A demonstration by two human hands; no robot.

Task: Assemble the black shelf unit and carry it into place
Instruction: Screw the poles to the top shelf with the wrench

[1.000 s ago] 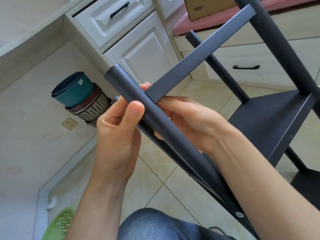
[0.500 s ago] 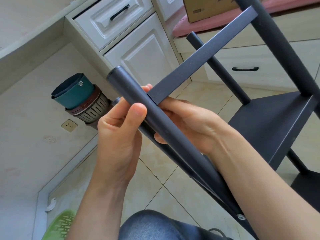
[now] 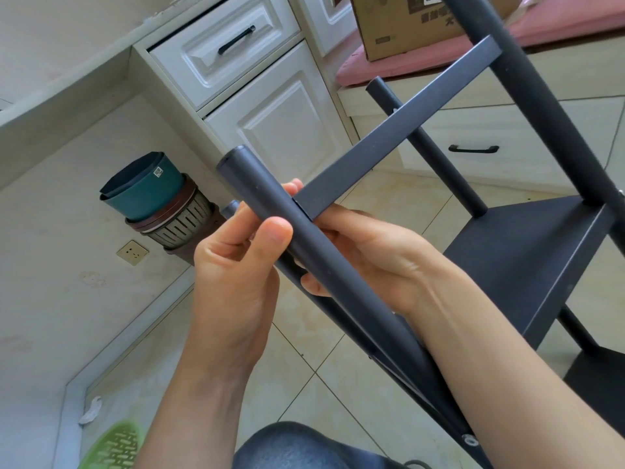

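Gripping a round, matte black post (image 3: 304, 238) from both sides, the two hands meet at the middle of the head view. The left hand (image 3: 233, 275) curls round the post from below, its thumb pad pressed flat on the smooth tube; its other fingers are hidden behind the post. The right hand (image 3: 368, 255) wraps under the post, fingers curled close together, fingertips showing just above the joint where a flat rectangular bar (image 3: 395, 133) butts against the post. The bar runs up and right to a second, thicker post (image 3: 531, 96). The shelf unit (image 3: 527, 258) lies tilted across the right of the view, its flat sheet-metal shelf with a folded edge hanging above the glossy beige floor tiles (image 3: 297, 384). A bolt head (image 3: 470, 440) shows low on the near frame.

Behind, a stack of nested round pots (image 3: 152, 201), teal plastic over ribbed brown ones, sits beside a white panelled cabinet (image 3: 280, 123) with a black bar handle (image 3: 236, 39). A cardboard box (image 3: 406, 22) rests on a pink cushion (image 3: 389, 67). A green slotted plastic thing (image 3: 115, 448) lies at the lower left.
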